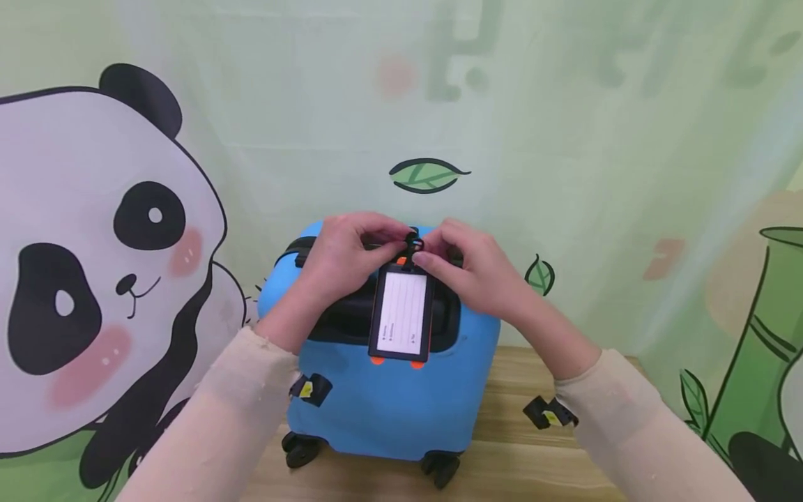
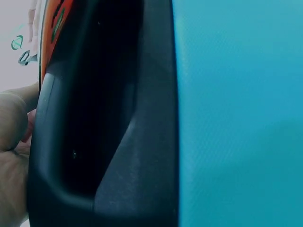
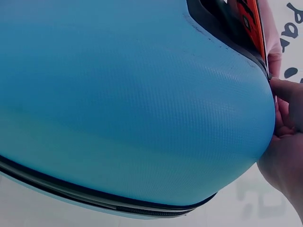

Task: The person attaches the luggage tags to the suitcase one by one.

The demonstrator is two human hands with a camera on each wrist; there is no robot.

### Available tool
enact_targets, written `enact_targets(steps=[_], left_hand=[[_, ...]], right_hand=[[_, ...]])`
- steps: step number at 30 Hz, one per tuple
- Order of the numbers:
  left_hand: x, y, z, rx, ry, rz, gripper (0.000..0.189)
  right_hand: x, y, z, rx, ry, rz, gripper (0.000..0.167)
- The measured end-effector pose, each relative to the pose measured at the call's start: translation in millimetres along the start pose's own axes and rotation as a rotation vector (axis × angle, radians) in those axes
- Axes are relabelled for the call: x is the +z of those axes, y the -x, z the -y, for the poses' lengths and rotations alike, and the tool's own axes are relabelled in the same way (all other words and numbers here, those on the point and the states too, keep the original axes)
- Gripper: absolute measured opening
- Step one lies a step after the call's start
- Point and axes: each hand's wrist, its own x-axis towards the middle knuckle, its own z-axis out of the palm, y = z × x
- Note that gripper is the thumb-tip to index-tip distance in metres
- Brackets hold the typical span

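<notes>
Before a panda backdrop point(image 1: 301, 90), our left hand point(image 1: 341, 258) and right hand point(image 1: 475, 268) pinch the strap point(image 1: 410, 260), presumably steadying the tag point(image 1: 401, 314) over the case point(image 1: 389, 404).

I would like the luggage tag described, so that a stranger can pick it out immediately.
Find the blue suitcase on the wood-grain surface. Near its top, the left hand and right hand pinch a black strap, and the luggage tag sits just below. Only the tag shows a white, lined panel in a dark frame.
</notes>
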Motion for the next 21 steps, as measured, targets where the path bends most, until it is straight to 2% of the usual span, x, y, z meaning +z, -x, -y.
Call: enact_targets(steps=[8,21], left_hand=[[1.4,3.3,2.0,0.124,-0.099,-0.079,0.022],[4.2,9.0,-0.6,0.253,-0.181,-0.142,0.021]], right_hand=[[-4,-6.9,-2,0.102,-0.074,0.041,0.011],[-9,-12.4,-4,0.158,-0.1,0.102,0.014]])
